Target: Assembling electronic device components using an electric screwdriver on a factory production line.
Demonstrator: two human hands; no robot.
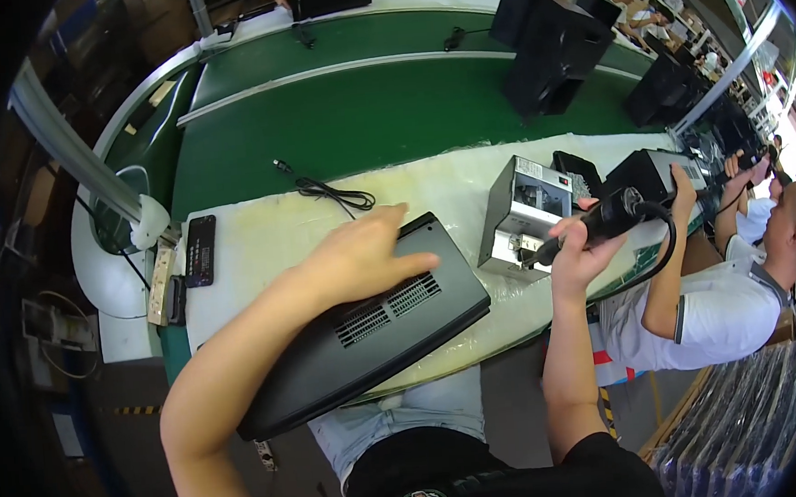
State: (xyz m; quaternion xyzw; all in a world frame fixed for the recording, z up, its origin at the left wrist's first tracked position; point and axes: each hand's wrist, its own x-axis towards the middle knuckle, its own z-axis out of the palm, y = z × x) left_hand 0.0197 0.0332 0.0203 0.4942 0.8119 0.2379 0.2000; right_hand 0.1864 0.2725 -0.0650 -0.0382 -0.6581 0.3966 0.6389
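My left hand [362, 256] lies with spread fingers on a black casing [451, 286] with two slotted vents. The casing rests slantwise on the pale-covered bench and overhangs its near edge above my lap. In my right hand [576, 259] is a black corded electric screwdriver [610, 215], its fingers wrapped round the body. The tool is tilted, with its tip at the front of a silver screw feeder [505, 218]. I cannot tell whether the tip touches the feeder.
A coiled black cable [334, 194] and a remote control [202, 251] lie on the bench. Beyond runs a green conveyor [333, 114] carrying black speakers [558, 53]. At the right a co-worker [725, 309] in a white shirt handles another black casing [648, 174]. A metal post [77, 146] rises at the left.
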